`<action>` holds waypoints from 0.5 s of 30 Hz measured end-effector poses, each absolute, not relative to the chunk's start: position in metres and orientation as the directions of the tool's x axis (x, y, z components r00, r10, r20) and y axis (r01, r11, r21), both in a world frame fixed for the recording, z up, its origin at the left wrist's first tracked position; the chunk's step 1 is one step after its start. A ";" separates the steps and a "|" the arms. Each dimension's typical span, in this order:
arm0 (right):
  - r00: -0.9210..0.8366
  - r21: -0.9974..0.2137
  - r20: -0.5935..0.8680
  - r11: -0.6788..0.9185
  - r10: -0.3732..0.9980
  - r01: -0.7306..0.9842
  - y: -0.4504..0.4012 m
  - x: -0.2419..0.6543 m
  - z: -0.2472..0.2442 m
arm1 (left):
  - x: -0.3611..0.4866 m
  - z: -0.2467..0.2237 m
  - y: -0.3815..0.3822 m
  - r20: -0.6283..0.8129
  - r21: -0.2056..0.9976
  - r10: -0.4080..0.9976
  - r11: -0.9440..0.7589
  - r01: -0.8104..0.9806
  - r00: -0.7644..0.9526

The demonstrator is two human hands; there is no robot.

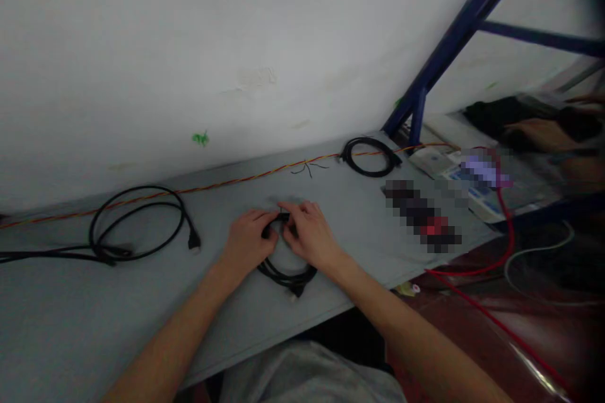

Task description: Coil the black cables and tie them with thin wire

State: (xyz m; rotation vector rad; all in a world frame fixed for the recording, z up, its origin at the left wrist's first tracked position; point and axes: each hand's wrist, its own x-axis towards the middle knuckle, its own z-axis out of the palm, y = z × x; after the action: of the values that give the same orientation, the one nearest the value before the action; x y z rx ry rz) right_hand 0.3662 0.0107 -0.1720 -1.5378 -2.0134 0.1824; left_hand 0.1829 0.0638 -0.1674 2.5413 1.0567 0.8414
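your left hand [250,236] and right hand [309,234] pinched a coil [283,278]; near the bench [212,327]'s back right corner one loop [373,174] seemed done, the left-end cable [142,257] loose.

This looks like a workshop or a small assembly area; which of the two cannot be told. A plain grey-topped table [212,321] stands against a scuffed white wall [283,25], with a twisted red-and-yellow wire [222,184] along its far edge. Toward the near edge lies a coil of black cable [283,278], and another black coil [371,174] sits by the far right corner. Beyond the right edge are a blue metal frame [454,34], heaped clutter [543,129], a red hose or cord [510,233] and a reddish floor [458,334].
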 end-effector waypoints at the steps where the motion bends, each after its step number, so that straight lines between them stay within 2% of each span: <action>1: -0.154 -0.454 0.367 0.321 0.917 0.831 0.011 0.366 -0.173 | 0.183 -0.167 0.065 0.427 0.415 0.699 -0.715 0.563 0.574; 5: -0.146 -0.490 0.380 0.333 0.913 0.806 0.012 0.367 -0.177 | 0.181 -0.169 0.067 0.476 0.371 0.648 -0.761 0.532 0.595; 11: -0.180 -0.540 0.383 0.377 0.906 0.753 0.013 0.369 -0.177 | 0.182 -0.177 0.070 0.496 0.407 0.626 -0.780 0.475 0.602; 15: -0.205 -0.571 0.390 0.410 0.898 0.711 0.012 0.370 -0.176 | 0.183 -0.180 0.071 0.521 0.389 0.609 -0.793 0.468 0.598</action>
State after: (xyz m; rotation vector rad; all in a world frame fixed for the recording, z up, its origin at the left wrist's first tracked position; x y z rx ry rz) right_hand 0.3695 0.0123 -0.1761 -1.3646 -1.9826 0.3477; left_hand 0.1829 0.0706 -0.1798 2.6134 0.8940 0.9721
